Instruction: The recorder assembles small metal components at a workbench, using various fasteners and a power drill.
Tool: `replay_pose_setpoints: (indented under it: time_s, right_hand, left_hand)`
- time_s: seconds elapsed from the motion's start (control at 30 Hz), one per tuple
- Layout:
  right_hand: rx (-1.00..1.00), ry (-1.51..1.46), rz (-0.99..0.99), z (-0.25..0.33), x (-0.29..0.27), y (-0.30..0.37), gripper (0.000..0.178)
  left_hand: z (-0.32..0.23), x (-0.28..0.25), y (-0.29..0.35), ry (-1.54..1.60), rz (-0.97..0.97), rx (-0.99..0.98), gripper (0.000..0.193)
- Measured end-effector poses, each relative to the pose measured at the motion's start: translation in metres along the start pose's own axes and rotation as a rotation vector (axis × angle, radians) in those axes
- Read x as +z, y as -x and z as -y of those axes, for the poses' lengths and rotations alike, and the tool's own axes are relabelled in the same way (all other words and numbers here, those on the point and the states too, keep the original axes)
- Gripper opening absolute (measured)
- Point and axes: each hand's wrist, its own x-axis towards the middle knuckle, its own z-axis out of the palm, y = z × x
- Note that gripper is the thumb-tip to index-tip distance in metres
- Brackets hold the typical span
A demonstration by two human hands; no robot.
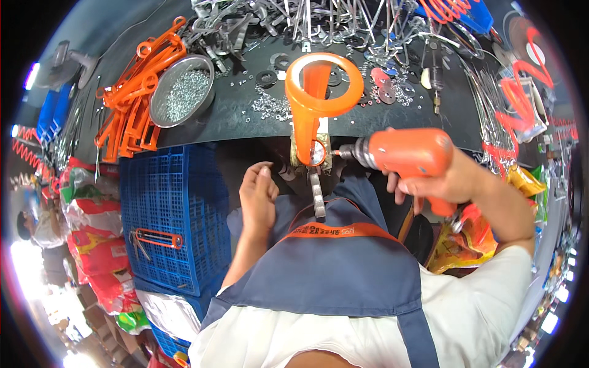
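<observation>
From the head view, red-and-white printed plastic sacks (92, 245) are stacked at the far left, past a blue slatted plastic crate (165, 208) that stands against the near edge of the dark work surface (245, 119). A crinkled yellow-and-orange foil packet (466, 242) lies low on the right, just under the right forearm, and an orange strip with printing (322, 230) crosses the chest of the blue apron.

The right hand (451, 181) is wrapped tight around the grip of an orange electric hand drill (402, 150), whose chuck points left at the foot of an orange plastic ring-topped handle piece (314, 101). That piece stands upright at the surface's near edge, with a flat metal bar (316, 195) hanging below it. The left hand (259, 196) is loosely curled, with its fingertips at a small dark part just left of the piece's base; whether it grips it I cannot tell.

A round steel bowl of small silver fasteners (182, 92) sits beside a heap of orange handle frames (132, 98). Wire parts crowd the far edge, leaving a bare strip only near the front.
</observation>
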Motion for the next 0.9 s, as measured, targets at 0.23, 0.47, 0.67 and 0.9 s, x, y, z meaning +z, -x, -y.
replay_pose_setpoints:
  time_s: [0.23,0.47,0.67,0.9]
  right_hand:
    - [-0.067,-0.398,0.076,-0.059,0.011,-0.001,0.033]
    - [-0.087,-0.452,0.176,-0.065,0.025,-0.009,0.035]
    - [-0.099,-0.434,0.169,-0.069,0.03,-0.018,0.035]
    - [-0.104,-0.424,0.186,-0.069,0.032,-0.022,0.035]
  left_hand:
    - [-0.042,0.048,0.029,0.105,-0.041,-0.308,0.024]
    - [-0.03,0.031,0.028,0.276,0.241,-0.371,0.022]
    - [-0.04,0.038,0.031,0.332,0.072,-0.401,0.014]
    - [-0.029,0.028,0.029,0.497,0.239,-0.428,0.017]
